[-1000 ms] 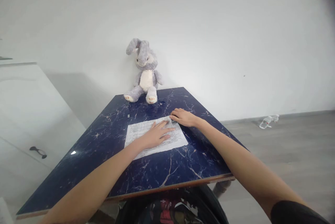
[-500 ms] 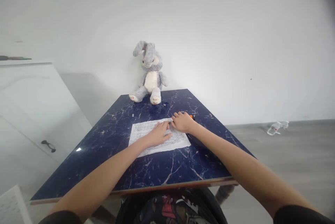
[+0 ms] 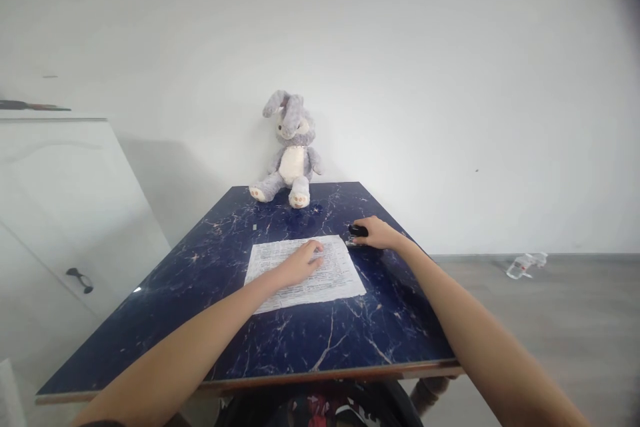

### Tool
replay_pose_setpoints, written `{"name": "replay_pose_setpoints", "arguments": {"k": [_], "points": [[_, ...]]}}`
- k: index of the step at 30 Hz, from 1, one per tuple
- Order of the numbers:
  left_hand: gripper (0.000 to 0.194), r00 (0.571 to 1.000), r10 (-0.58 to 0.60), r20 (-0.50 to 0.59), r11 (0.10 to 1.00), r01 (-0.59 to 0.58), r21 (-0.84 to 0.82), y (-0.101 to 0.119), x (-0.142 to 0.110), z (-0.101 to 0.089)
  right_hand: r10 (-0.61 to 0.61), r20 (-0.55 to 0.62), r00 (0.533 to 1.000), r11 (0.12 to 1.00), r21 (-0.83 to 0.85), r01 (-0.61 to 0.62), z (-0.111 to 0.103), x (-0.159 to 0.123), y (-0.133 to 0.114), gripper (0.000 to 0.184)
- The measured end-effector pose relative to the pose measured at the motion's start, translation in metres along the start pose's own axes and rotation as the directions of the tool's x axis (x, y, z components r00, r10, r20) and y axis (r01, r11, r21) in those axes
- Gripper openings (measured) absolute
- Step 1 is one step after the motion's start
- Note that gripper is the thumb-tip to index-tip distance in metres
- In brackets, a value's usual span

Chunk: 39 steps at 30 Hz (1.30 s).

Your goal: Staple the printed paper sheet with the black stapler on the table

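Note:
A printed sheet of paper [image 3: 330, 277] lies flat on the dark blue marble-patterned table [image 3: 300, 340]. My left hand [image 3: 303, 262] rests palm down on the sheet, fingers spread. To the right of the sheet's far corner, my right hand [image 3: 377, 234] is closed around a small black object [image 3: 357, 230], which looks like a stapler; most of it is hidden under the fingers.
A grey and white plush rabbit [image 3: 291, 150] sits at the table's far edge against the white wall. A white cabinet [image 3: 60, 200] with a dark handle stands at the left. A clear plastic bottle [image 3: 524, 264] lies on the grey floor at the right.
My right hand has moved right, off the paper's far corner, onto the table with the black object in it. My left hand stays on the sheet. The view shifted slightly.

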State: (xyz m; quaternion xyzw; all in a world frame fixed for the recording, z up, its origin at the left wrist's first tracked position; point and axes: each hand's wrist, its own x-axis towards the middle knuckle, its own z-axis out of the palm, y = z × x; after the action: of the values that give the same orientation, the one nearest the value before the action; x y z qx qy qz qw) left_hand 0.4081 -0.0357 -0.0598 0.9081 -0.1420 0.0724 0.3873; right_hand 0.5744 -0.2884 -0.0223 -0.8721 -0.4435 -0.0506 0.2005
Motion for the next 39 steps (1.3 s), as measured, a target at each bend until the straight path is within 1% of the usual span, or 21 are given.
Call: {"name": "replay_pose_setpoints", "arguments": {"k": [2,3,4,5,7,9,11,12,14,16,17,19,21,24,27,29,31,36,39], "points": [[0.028,1.0,0.002,-0.025,0.999,-0.003,-0.033,-0.006,0.002,0.001,0.121,-0.154,0.981,0.993,0.006,-0.121,-0.009,-0.002,0.001,0.028],[0.028,0.999,0.0,-0.036,0.999,-0.002,-0.053,-0.008,0.003,0.002,0.147,-0.22,0.964,0.989,0.039,-0.142,-0.014,-0.002,-0.002,0.028],[0.028,0.999,-0.009,-0.05,0.997,0.005,-0.083,-0.011,0.005,0.002,0.145,-0.259,0.955,0.989,0.079,-0.129,-0.016,-0.002,-0.007,0.029],[0.029,0.997,-0.027,-0.069,0.992,0.019,-0.123,-0.014,0.006,0.003,0.118,-0.263,0.958,0.989,0.117,-0.089,-0.017,-0.002,-0.016,0.029],[0.035,0.987,-0.079,-0.14,0.971,0.044,-0.236,-0.019,0.011,0.003,0.007,-0.195,0.981,0.986,0.167,0.026,-0.01,0.0,-0.037,0.026],[0.041,0.964,-0.133,-0.23,0.924,0.037,-0.38,-0.024,0.015,0.002,-0.094,-0.11,0.989,0.977,0.181,0.113,0.005,0.004,-0.061,0.023],[0.044,0.941,-0.179,-0.288,0.858,0.006,-0.513,-0.028,0.017,0.002,-0.143,-0.061,0.988,0.971,0.182,0.152,0.022,0.007,-0.08,0.023],[0.045,0.933,-0.201,-0.3,0.825,-0.004,-0.565,-0.029,0.018,0.002,-0.158,-0.041,0.987,0.968,0.189,0.163,0.028,0.008,-0.086,0.024],[0.045,0.924,-0.241,-0.298,0.772,-0.004,-0.636,-0.031,0.019,0.002,-0.192,0.003,0.981,0.952,0.245,0.185,0.033,0.009,-0.091,0.029],[0.047,0.917,-0.271,-0.292,0.735,0.002,-0.678,-0.033,0.019,0.002,-0.222,0.043,0.974,0.907,0.377,0.19,0.028,0.008,-0.085,0.034],[0.048,0.914,-0.283,-0.29,0.721,0.003,-0.693,-0.034,0.019,0.003,-0.226,0.06,0.972,0.869,0.464,0.173,0.024,0.006,-0.079,0.038],[0.049,0.909,-0.303,-0.287,0.7,0.008,-0.714,-0.037,0.02,0.004,-0.212,0.107,0.971,0.764,0.638,0.096,0.014,0.003,-0.063,0.043],[0.049,0.904,-0.317,-0.288,0.691,0.011,-0.723,-0.039,0.021,0.004,-0.206,0.185,0.961,0.645,0.764,-0.009,0.009,-0.002,-0.047,0.046],[0.048,0.899,-0.338,-0.279,0.672,0.023,-0.74,-0.04,0.021,0.004,-0.247,0.28,0.928,0.482,0.866,-0.133,0.013,-0.005,-0.028,0.055],[0.047,0.899,-0.349,-0.265,0.645,0.025,-0.764,-0.039,0.02,0.003,-0.255,0.304,0.918,0.363,0.91,-0.201,0.024,-0.004,-0.017,0.058],[0.046,0.901,-0.347,-0.262,0.634,0.02,-0.773,-0.038,0.019,0.002,-0.224,0.323,0.92,0.324,0.915,-0.242,0.031,-0.002,-0.012,0.058],[0.045,0.901,-0.348,-0.259,0.626,0.018,-0.78,-0.038,0.019,0.002,-0.192,0.342,0.92,0.312,0.91,-0.273,0.034,0.0,-0.008,0.059],[0.049,0.89,-0.373,-0.262,0.612,0.024,-0.79,-0.037,0.019,0.002,-0.18,0.366,0.913,0.313,0.901,-0.3,0.036,0.001,-0.003,0.058],[0.052,0.89,-0.379,-0.252,0.598,0.027,-0.801,-0.034,0.018,0.001,-0.185,0.351,0.918,0.327,0.903,-0.28,0.033,-0.001,-0.007,0.06]]}}
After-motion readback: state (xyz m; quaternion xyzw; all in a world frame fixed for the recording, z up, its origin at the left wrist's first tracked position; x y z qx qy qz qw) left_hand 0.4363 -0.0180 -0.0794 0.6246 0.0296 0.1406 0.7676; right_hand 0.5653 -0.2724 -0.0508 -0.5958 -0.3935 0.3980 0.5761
